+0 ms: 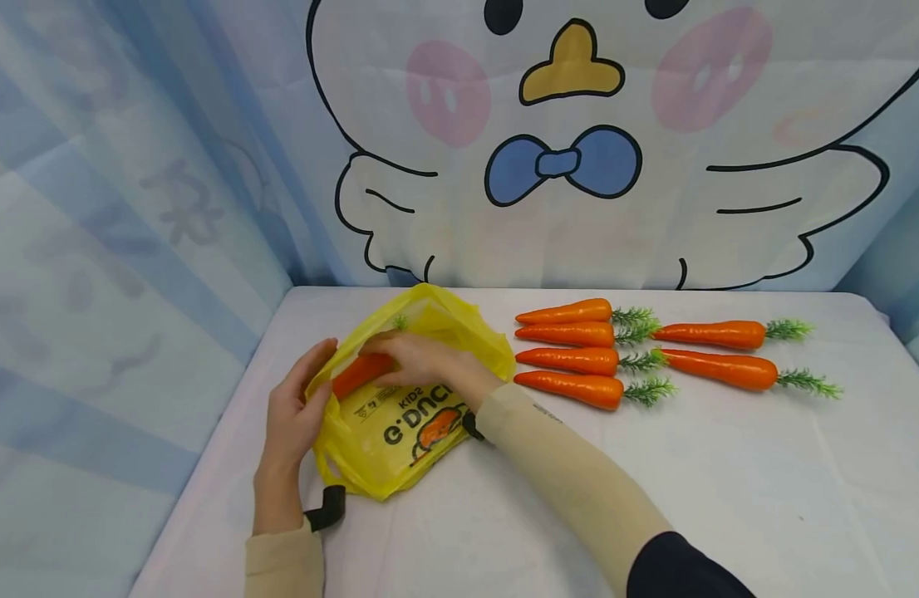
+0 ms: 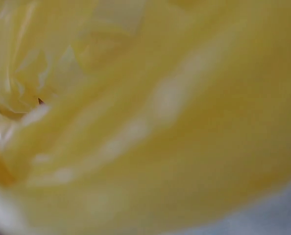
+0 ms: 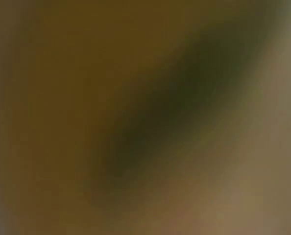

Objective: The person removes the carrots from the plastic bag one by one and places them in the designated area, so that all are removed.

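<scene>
A yellow plastic bag (image 1: 388, 453) printed with dark lettering lies on the left part of the table, its mouth spread. My left hand (image 1: 291, 419) holds the bag's left edge between thumb and fingers. In the bag's opening, my right hand (image 1: 415, 357) grips an orange carrot (image 1: 362, 374), whose tip points toward the left hand. A bit of its green top shows above the fingers. Yellow plastic of the bag (image 2: 150, 112) fills most of the left wrist view. The right wrist view is too dark and blurred to make out anything.
Right of the bag, several carrots with green tops lie in a column, the nearest carrot (image 1: 572, 388) at its front. Two more, an upper carrot (image 1: 717, 334) and a lower carrot (image 1: 729, 370), lie further right. A cartoon-printed curtain (image 1: 564, 241) hangs behind the white table (image 1: 729, 498).
</scene>
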A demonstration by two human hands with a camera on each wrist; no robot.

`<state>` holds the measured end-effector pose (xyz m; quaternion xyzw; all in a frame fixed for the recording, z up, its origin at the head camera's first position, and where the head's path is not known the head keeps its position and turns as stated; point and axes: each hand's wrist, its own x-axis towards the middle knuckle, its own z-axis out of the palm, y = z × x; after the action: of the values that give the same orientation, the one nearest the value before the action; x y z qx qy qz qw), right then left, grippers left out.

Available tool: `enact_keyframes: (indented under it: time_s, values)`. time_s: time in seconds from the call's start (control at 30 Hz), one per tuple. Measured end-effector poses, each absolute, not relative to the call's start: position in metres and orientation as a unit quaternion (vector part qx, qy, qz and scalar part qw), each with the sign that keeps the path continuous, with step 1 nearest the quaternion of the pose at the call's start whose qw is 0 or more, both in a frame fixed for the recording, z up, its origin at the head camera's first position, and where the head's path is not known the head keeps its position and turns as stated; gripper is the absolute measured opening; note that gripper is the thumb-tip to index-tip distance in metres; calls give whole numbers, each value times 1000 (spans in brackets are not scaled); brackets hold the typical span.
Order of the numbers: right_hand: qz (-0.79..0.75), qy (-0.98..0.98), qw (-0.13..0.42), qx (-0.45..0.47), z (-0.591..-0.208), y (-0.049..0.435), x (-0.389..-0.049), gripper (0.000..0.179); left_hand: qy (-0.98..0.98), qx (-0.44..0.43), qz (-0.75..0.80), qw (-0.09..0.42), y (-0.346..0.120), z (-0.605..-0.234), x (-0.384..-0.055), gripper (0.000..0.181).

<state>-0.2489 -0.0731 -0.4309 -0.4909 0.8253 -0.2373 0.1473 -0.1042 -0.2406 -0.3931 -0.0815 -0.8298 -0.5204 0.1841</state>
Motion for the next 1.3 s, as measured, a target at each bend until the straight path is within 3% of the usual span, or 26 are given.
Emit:
enact_keyframes:
  time_s: [0.23, 0.53, 1.3]
  values:
    - [-201, 834, 130, -496, -434, -75, -248, 55, -831, -77, -523, 172, -258, -424, -116, 54]
    - [-191, 838, 126, -496, -437, -73, -246, 48, -828, -83, -526, 177, -258, -424, -116, 54]
    - [-188, 843, 177, -471, -434, -62, -244, 51, -830, -74, -528, 165, -260, -422, -114, 56]
